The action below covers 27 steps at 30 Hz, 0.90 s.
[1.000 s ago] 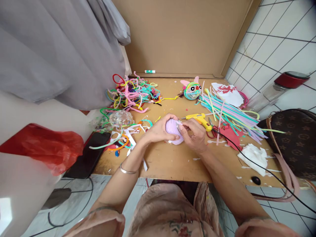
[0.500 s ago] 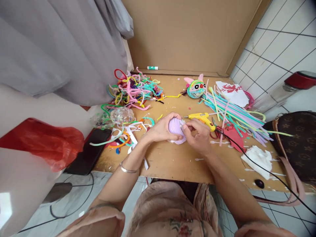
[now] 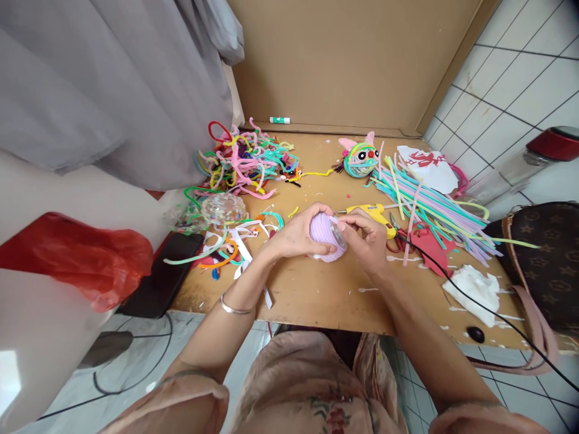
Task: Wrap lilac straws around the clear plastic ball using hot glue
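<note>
My left hand (image 3: pixel 302 234) is wrapped round a ball covered in lilac pipe cleaners (image 3: pixel 322 232), its thumb across the front. A bare clear plastic patch (image 3: pixel 337 234) shows on the ball's right side. At that patch's upper edge, the thumb and forefinger of my right hand (image 3: pixel 365 236) are pinched together against the ball. What lies between those fingertips is too small to make out. Just behind my right hand lies a yellow glue gun (image 3: pixel 371 211), partly hidden by it.
A tangle of coloured pipe cleaners (image 3: pixel 244 157) lies back left, near a clear plastic ball (image 3: pixel 223 208). Back right are a decorated ball with pink ears (image 3: pixel 360 159) and straight pipe cleaners (image 3: pixel 438 208). Red felt (image 3: pixel 429 248), white cloth (image 3: pixel 473 292) and a black cord (image 3: pixel 446 274) lie right.
The ball has turned slightly, so more of its clear patch faces right. My right fingers have shifted a little along its upper edge.
</note>
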Available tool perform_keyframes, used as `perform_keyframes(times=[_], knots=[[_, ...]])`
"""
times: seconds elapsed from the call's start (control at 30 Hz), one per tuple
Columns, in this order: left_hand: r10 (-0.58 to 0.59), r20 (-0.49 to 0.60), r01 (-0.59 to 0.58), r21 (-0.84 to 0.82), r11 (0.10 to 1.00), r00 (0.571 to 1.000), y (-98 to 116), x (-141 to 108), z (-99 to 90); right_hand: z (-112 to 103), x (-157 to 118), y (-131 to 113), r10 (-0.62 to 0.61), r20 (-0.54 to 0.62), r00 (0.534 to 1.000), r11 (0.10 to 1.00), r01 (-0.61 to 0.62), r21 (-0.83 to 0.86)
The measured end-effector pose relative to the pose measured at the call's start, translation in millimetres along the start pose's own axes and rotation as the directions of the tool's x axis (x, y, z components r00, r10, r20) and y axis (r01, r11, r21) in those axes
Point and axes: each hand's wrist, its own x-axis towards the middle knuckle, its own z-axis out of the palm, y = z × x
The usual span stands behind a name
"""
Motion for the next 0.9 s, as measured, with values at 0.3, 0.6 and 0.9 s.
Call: perform_keyframes(times=[0.3,0.6,0.9], knots=[[-0.029,-0.003,0.029,-0.044,0.999,1.0,-1.5,0.5,-0.1,2.5,0.0,5.5,-0.027,0.034,0.999,0.996,0.024,0.089],[-0.056,-0.014,0.055,-0.037,0.998,0.998,0.9,-0.6,1.6,3.2,-2.3,-1.7,-0.093,-0.186,0.978,0.985,0.063,-0.163],[-0.027,-0.058,0.034,0.115,0.993,0.998,4.7,-0.8,4.4,8.4,-4.5,-0.5,-0.14,-0.209,0.968,0.962,0.083,-0.261]])
